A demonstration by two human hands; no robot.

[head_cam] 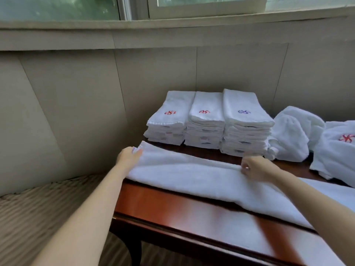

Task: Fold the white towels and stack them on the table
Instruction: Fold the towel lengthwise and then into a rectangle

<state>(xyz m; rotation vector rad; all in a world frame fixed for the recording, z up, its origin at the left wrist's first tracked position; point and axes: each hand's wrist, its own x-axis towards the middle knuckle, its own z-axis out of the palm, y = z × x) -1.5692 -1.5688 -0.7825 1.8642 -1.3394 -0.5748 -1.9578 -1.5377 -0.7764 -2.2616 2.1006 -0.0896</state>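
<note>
Seen from the head view, a long white terry towel (192,175) lies stretched across the glossy reddish-brown wooden worktop (172,206). It is just in front of the three stacks of folded white towels (206,120), which stand side by side at the back. Two of the stacks are topped with a red emblem and the rightmost with a blue one. The towel is doubled lengthwise into a narrow band. The left hand (129,156) grips the band's end, in front and to the left of the stacks, with fingers curled round the corner. The right hand (253,167) pinches the band's far fold in front of the rightmost stack (thumb and fingertips closed on the cloth). Right of the stacks, touching the last one, sits a heap of loose white towels (295,135). Behind the stacks rises a beige panelled wall (153,70). Left of and below them lies striped beige carpet (38,208).
</note>
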